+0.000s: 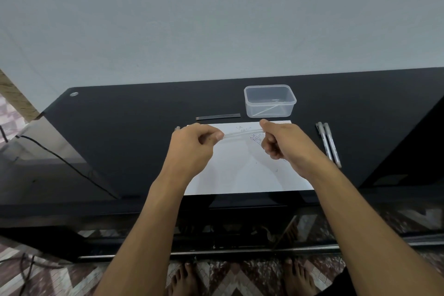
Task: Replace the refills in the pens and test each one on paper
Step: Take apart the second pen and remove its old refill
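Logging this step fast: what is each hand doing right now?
Left hand: closed, pinching one end of a clear pen barrel above the paper.
Right hand: closed, pinching the barrel's other end.

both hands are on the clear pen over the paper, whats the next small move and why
Probably pull the two ends apart: the left hand and right hand each pinch one end of the clear pen, and spare refills lie ready beyond the paper.
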Demonstrator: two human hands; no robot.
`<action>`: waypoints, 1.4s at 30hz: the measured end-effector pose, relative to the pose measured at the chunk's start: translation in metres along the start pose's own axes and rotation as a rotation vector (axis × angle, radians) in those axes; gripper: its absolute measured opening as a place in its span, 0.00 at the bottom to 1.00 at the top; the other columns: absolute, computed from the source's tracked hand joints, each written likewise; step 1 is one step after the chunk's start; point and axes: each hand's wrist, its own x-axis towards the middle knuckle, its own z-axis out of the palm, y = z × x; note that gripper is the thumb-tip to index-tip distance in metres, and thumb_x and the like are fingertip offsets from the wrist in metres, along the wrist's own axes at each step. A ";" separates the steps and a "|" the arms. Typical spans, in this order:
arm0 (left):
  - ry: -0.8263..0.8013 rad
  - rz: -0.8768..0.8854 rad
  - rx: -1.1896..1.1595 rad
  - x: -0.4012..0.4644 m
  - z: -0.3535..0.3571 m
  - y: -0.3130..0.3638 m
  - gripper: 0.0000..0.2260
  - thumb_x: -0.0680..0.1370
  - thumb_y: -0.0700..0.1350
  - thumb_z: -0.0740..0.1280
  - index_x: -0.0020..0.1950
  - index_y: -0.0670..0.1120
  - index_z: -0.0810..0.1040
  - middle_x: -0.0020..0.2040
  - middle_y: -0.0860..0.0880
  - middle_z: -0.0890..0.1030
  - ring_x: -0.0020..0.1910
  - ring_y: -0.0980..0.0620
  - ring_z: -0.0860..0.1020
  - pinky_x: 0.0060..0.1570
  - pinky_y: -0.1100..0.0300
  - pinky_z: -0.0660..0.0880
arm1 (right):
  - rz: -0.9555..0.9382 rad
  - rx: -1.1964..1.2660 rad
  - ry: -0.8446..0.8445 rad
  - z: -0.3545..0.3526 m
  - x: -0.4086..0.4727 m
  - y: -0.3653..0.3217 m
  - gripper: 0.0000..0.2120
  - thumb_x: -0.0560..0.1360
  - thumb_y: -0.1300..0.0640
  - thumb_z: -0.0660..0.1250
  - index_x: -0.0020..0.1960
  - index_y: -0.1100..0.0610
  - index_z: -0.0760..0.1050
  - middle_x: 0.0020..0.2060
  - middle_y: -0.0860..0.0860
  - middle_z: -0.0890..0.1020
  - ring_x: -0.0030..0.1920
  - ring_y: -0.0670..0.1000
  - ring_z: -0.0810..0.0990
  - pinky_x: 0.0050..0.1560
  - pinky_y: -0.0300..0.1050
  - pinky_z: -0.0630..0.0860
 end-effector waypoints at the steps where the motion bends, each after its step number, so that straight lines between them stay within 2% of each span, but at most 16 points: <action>1: -0.008 -0.026 0.016 0.000 0.000 0.000 0.06 0.80 0.47 0.70 0.45 0.57 0.84 0.42 0.55 0.83 0.42 0.58 0.79 0.70 0.40 0.67 | -0.023 -0.015 -0.017 0.001 -0.001 0.000 0.22 0.85 0.47 0.62 0.34 0.54 0.66 0.32 0.52 0.79 0.36 0.54 0.72 0.44 0.50 0.71; 4: -0.038 -0.108 0.062 0.001 0.000 0.001 0.10 0.80 0.39 0.66 0.45 0.52 0.83 0.42 0.52 0.83 0.43 0.57 0.80 0.70 0.44 0.69 | -0.114 -0.112 -0.059 0.005 -0.005 0.000 0.22 0.87 0.47 0.59 0.37 0.56 0.68 0.33 0.51 0.77 0.35 0.51 0.72 0.42 0.47 0.71; 7: -0.038 -0.167 0.066 0.003 -0.002 0.001 0.11 0.79 0.36 0.65 0.47 0.49 0.85 0.42 0.55 0.83 0.46 0.55 0.81 0.60 0.57 0.77 | -0.164 -0.266 -0.056 0.008 -0.007 0.000 0.22 0.87 0.45 0.58 0.41 0.58 0.73 0.33 0.50 0.79 0.35 0.49 0.75 0.45 0.48 0.74; 9: -0.039 -0.197 0.068 0.004 -0.002 0.001 0.11 0.80 0.36 0.65 0.49 0.48 0.85 0.42 0.57 0.82 0.43 0.59 0.80 0.55 0.59 0.78 | -0.194 -0.318 -0.040 0.009 -0.009 -0.001 0.22 0.87 0.44 0.59 0.44 0.61 0.75 0.34 0.53 0.82 0.37 0.49 0.77 0.45 0.49 0.76; 13: -0.037 -0.187 0.067 0.004 -0.002 -0.002 0.11 0.78 0.36 0.64 0.46 0.49 0.84 0.41 0.51 0.83 0.41 0.55 0.79 0.70 0.47 0.70 | -0.241 -0.381 0.031 0.012 -0.011 -0.005 0.19 0.87 0.46 0.60 0.46 0.58 0.78 0.38 0.53 0.87 0.40 0.48 0.81 0.41 0.44 0.75; 17: -0.066 -0.043 0.080 0.000 -0.001 0.000 0.09 0.81 0.44 0.65 0.46 0.53 0.83 0.44 0.54 0.79 0.44 0.57 0.78 0.76 0.43 0.59 | -0.188 -0.287 0.044 0.008 -0.004 0.001 0.23 0.86 0.44 0.60 0.41 0.58 0.79 0.39 0.53 0.87 0.42 0.53 0.85 0.49 0.53 0.79; 20: -0.056 -0.014 0.116 -0.001 0.002 0.000 0.12 0.83 0.46 0.63 0.44 0.52 0.83 0.38 0.55 0.77 0.38 0.58 0.76 0.76 0.63 0.52 | -0.174 -0.258 0.043 0.006 -0.003 0.003 0.25 0.86 0.44 0.59 0.36 0.56 0.76 0.37 0.51 0.86 0.37 0.50 0.81 0.48 0.52 0.77; 22: -0.048 -0.036 0.137 0.000 0.003 0.001 0.15 0.84 0.44 0.60 0.41 0.48 0.81 0.35 0.56 0.76 0.34 0.59 0.75 0.56 0.84 0.55 | -0.206 -0.262 0.022 0.007 -0.005 0.002 0.25 0.87 0.44 0.58 0.36 0.56 0.74 0.36 0.51 0.84 0.35 0.48 0.80 0.45 0.49 0.76; 24: -0.068 -0.059 0.152 0.000 0.004 0.001 0.15 0.84 0.42 0.56 0.41 0.45 0.78 0.40 0.55 0.78 0.37 0.55 0.76 0.38 0.81 0.59 | -0.242 -0.277 0.003 0.009 -0.007 0.000 0.24 0.87 0.45 0.58 0.40 0.59 0.76 0.38 0.54 0.84 0.36 0.48 0.79 0.46 0.50 0.76; 26: -0.077 -0.081 0.155 0.001 0.006 -0.001 0.14 0.83 0.41 0.54 0.41 0.45 0.75 0.44 0.52 0.79 0.41 0.50 0.77 0.34 0.84 0.58 | -0.271 -0.320 0.015 0.010 -0.008 -0.001 0.23 0.87 0.45 0.57 0.44 0.62 0.76 0.38 0.57 0.84 0.36 0.47 0.78 0.44 0.45 0.76; 29: -0.082 -0.120 0.160 0.004 0.005 -0.001 0.14 0.84 0.41 0.53 0.42 0.44 0.74 0.44 0.50 0.80 0.43 0.48 0.77 0.34 0.81 0.54 | -0.317 -0.387 0.050 0.012 -0.010 -0.002 0.22 0.87 0.45 0.58 0.45 0.62 0.75 0.39 0.56 0.83 0.33 0.42 0.74 0.36 0.34 0.70; 31: -0.092 -0.145 0.148 0.003 0.003 0.001 0.14 0.84 0.42 0.54 0.44 0.42 0.75 0.45 0.48 0.80 0.39 0.57 0.72 0.35 0.78 0.55 | -0.357 -0.395 0.067 0.013 -0.010 -0.002 0.22 0.87 0.46 0.59 0.45 0.62 0.75 0.39 0.56 0.82 0.33 0.41 0.74 0.34 0.32 0.70; 32: -0.104 -0.155 0.139 0.002 0.002 0.002 0.14 0.85 0.42 0.54 0.46 0.41 0.76 0.46 0.47 0.80 0.37 0.64 0.67 0.37 0.76 0.57 | -0.382 -0.401 0.076 0.013 -0.010 -0.001 0.21 0.87 0.46 0.59 0.44 0.61 0.75 0.38 0.55 0.82 0.33 0.41 0.75 0.36 0.33 0.71; 34: -0.116 -0.183 0.127 0.001 0.001 0.004 0.13 0.84 0.41 0.55 0.47 0.39 0.77 0.46 0.45 0.81 0.33 0.67 0.59 0.37 0.70 0.65 | -0.431 -0.420 0.097 0.014 -0.010 -0.001 0.20 0.87 0.48 0.61 0.42 0.60 0.75 0.37 0.53 0.82 0.34 0.42 0.77 0.39 0.39 0.73; 37: -0.127 -0.225 0.118 0.000 -0.001 0.009 0.12 0.83 0.39 0.55 0.48 0.38 0.77 0.48 0.44 0.81 0.32 0.66 0.59 0.36 0.63 0.68 | -0.493 -0.441 0.129 0.016 -0.008 0.001 0.17 0.86 0.53 0.63 0.42 0.60 0.76 0.36 0.52 0.82 0.35 0.45 0.78 0.40 0.44 0.74; 42: -0.171 -0.261 0.104 -0.001 -0.003 0.011 0.12 0.84 0.40 0.55 0.48 0.38 0.76 0.46 0.48 0.76 0.31 0.65 0.58 0.35 0.62 0.66 | -0.598 -0.499 0.192 0.016 -0.007 0.001 0.13 0.84 0.60 0.66 0.41 0.60 0.77 0.35 0.51 0.81 0.37 0.48 0.80 0.41 0.48 0.76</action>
